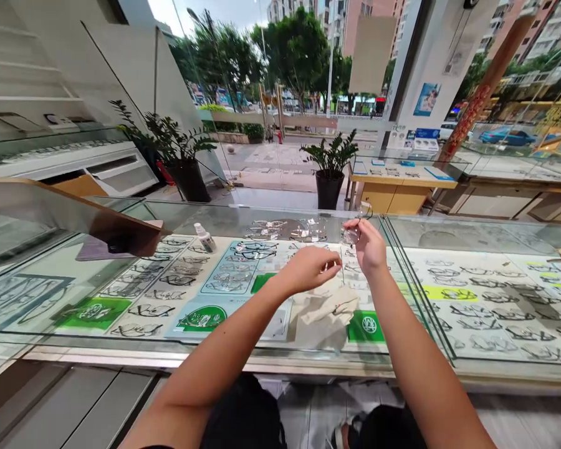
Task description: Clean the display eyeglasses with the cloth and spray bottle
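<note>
Raised over the far part of the glass counter, my right hand (370, 249) pinches a pair of thin-framed glasses (350, 236) by its edge. My left hand (314, 268) hovers to the left and a little nearer, its fingers curled inward; whether anything small is between them cannot be made out. Below the hands a crumpled beige cloth (330, 310) lies on the counter, beside a green card (365, 327). Several loose glasses (267, 228) rest at the counter's far side, left of my right hand.
A white spray bottle (204, 238) stands at the left on the glass counter (206, 350). Rows of glasses (489, 282) show under the glass. A brown board (75, 215) juts in from the left. Beyond the counter are two potted plants (330, 163) and a display table (402, 181).
</note>
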Motion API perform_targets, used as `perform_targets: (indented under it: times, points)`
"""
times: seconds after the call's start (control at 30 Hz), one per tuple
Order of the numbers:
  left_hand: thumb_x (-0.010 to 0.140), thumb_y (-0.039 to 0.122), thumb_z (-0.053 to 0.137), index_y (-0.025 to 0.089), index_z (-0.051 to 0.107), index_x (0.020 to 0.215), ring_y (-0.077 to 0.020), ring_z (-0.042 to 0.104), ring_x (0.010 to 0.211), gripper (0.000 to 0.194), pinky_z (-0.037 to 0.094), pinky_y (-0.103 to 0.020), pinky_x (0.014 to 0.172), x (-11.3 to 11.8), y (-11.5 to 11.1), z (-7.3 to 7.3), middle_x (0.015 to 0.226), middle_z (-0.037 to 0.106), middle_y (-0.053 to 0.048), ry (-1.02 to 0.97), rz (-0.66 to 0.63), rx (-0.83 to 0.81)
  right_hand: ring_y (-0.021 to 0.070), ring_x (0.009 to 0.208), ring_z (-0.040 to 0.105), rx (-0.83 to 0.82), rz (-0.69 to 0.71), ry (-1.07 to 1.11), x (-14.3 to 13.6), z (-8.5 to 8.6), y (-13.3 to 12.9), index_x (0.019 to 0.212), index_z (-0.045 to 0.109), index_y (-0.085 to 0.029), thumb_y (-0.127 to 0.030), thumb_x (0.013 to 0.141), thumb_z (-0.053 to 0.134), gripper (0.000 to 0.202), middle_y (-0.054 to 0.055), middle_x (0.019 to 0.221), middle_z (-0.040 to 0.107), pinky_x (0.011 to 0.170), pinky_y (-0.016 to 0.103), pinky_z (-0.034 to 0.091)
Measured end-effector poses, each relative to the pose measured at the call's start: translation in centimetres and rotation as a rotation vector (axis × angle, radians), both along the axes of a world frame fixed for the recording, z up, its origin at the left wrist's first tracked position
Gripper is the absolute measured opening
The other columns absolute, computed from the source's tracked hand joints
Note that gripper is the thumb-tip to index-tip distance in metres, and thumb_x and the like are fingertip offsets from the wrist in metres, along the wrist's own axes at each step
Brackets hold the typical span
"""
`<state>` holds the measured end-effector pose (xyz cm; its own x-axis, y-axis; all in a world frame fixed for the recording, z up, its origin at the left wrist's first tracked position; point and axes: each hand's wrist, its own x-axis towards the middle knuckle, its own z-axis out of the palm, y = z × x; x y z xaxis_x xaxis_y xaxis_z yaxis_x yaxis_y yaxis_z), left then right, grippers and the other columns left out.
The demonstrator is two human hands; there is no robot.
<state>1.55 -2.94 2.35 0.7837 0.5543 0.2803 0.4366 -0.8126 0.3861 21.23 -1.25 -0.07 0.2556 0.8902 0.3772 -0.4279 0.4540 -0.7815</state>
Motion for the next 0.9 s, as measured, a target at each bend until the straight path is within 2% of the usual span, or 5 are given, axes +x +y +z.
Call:
perform_targets:
  times: [0.23, 0.4, 0.57, 0.77, 0.9]
  points:
    - [0.072, 0.060, 0.082, 0.025, 0.065, 0.080, -0.0220, 0.062, 0.068, 0.040, 0.030, -0.032, 0.058, 0.4, -0.7, -1.5, 0.075, 0.071, -0.002, 0.392, -0.033, -0.193, 0.0207, 0.096, 0.067, -0.016, 0.004, -0.052, -0.1, 0.1, 0.3, 0.080, 0.073, -0.024, -0.032, 0.090, 0.066, 0.014, 0.005, 0.091, 0.073, 0.094, 0.034, 0.053]
    - [0.080, 0.041, 0.072, 0.026, 0.066, 0.095, -0.0223, 0.063, 0.069, 0.023, 0.031, -0.031, 0.057, 0.6, -0.6, -2.1, 0.083, 0.074, -0.003, 0.416, -0.047, -0.223, 0.0199, 0.095, 0.067, -0.017, 0.018, -0.059, -0.2, 0.2, 0.2, 0.081, 0.074, -0.024, -0.031, 0.090, 0.066, 0.015, 0.004, 0.091, 0.073, 0.093, 0.033, 0.053]
    - [0.087, 0.023, 0.056, 0.025, 0.064, 0.125, -0.0240, 0.070, 0.083, 0.038, 0.040, -0.032, 0.064, 1.3, -0.4, -2.6, 0.102, 0.078, -0.006, 0.326, -0.020, -0.278, 0.0196, 0.096, 0.067, -0.036, 0.018, -0.074, -0.2, 0.4, 0.0, 0.081, 0.073, -0.024, -0.031, 0.092, 0.064, 0.016, 0.004, 0.092, 0.073, 0.094, 0.032, 0.053]
    - [0.091, 0.052, 0.066, 0.024, 0.067, 0.116, -0.0248, 0.069, 0.089, 0.037, 0.042, -0.033, 0.068, 2.2, -0.3, -3.8, 0.110, 0.077, -0.006, 0.222, -0.026, -0.200, 0.0201, 0.096, 0.068, -0.045, 0.015, -0.076, -0.3, 0.4, 0.1, 0.080, 0.071, -0.024, -0.033, 0.093, 0.066, 0.016, 0.004, 0.091, 0.072, 0.096, 0.033, 0.052]
    - [0.096, 0.042, 0.062, 0.024, 0.068, 0.106, -0.0236, 0.068, 0.089, 0.021, 0.039, -0.031, 0.069, 2.5, -0.2, -4.1, 0.105, 0.077, -0.004, 0.226, -0.053, -0.162, 0.0205, 0.096, 0.067, -0.037, 0.022, -0.063, -0.3, 0.4, 0.1, 0.080, 0.073, -0.025, -0.032, 0.092, 0.066, 0.015, 0.003, 0.091, 0.073, 0.095, 0.033, 0.053]
